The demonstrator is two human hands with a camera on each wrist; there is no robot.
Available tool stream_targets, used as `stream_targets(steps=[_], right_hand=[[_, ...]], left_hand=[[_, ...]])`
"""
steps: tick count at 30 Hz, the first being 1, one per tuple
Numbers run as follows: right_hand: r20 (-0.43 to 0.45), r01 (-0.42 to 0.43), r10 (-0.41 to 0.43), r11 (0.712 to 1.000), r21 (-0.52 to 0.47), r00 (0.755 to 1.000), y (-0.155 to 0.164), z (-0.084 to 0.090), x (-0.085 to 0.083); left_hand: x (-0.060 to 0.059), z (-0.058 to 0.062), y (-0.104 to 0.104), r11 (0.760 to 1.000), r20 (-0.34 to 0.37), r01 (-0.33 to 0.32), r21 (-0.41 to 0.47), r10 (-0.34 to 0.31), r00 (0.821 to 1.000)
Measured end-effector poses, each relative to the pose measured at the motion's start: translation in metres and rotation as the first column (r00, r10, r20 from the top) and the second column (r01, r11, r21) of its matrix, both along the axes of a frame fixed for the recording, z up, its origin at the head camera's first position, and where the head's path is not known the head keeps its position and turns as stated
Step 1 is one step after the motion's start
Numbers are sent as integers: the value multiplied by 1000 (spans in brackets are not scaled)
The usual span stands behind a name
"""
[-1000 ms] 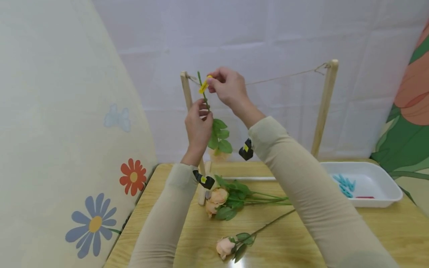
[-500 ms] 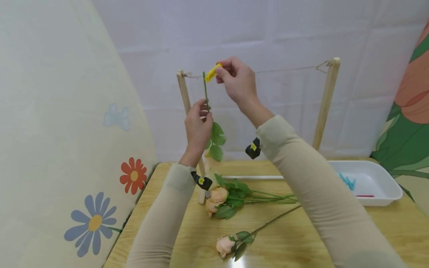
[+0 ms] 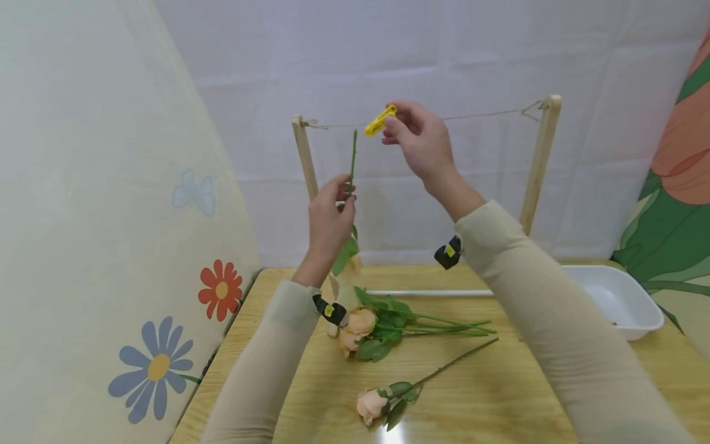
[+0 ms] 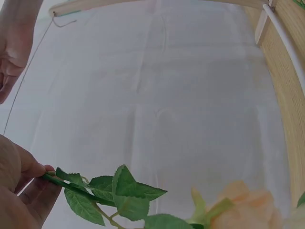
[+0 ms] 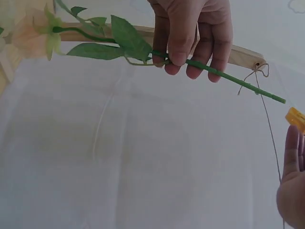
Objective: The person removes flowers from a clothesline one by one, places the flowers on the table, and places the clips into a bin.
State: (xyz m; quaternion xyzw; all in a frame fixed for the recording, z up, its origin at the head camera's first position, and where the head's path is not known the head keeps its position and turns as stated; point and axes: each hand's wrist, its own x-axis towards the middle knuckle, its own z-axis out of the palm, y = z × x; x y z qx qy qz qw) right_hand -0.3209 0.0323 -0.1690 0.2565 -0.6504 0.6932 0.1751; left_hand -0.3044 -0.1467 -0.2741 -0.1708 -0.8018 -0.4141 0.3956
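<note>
Left hand point(image 3: 328, 217) pinches one peach rose point(image 3: 352, 161) by its green stem: long axis near vertical, cut end up just under the string point(image 3: 477, 115), bloom hanging down. Right hand point(image 3: 420, 139) pinches one yellow clothespin point(image 3: 379, 120) at the string. Bench point(image 3: 488, 394): cluster of roses point(image 3: 383, 324) near the back-left corner, one single rose point(image 3: 388, 401) at the front edge, one white tray point(image 3: 621, 302) at the right edge.

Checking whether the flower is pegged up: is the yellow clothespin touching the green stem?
Apart. In the head view the yellow clothespin, pinched by the right hand, sits right of the stem tip with white backdrop between them.

Beige long sleeves point(image 3: 277, 345), black wrist cameras point(image 3: 447, 253).
</note>
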Motion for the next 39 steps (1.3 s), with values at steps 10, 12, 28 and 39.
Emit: stream_targets(steps=[10, 12, 28, 39], right_hand=[[18, -35, 35, 999, -11, 999, 34, -18, 5], [18, -49, 49, 998, -30, 999, 40, -21, 6], [63, 7, -1, 996, -92, 998, 104, -60, 12], [50, -37, 46, 985, -169, 998, 147, -87, 21]], left_hand=[[19, 4, 7, 990, -27, 46, -137, -50, 998], [21, 4, 9, 984, -23, 51, -170, -56, 998], [42, -8, 24, 852, -36, -12, -523, -7, 999], [56, -23, 36, 724, -126, -98, -683, 16, 992]])
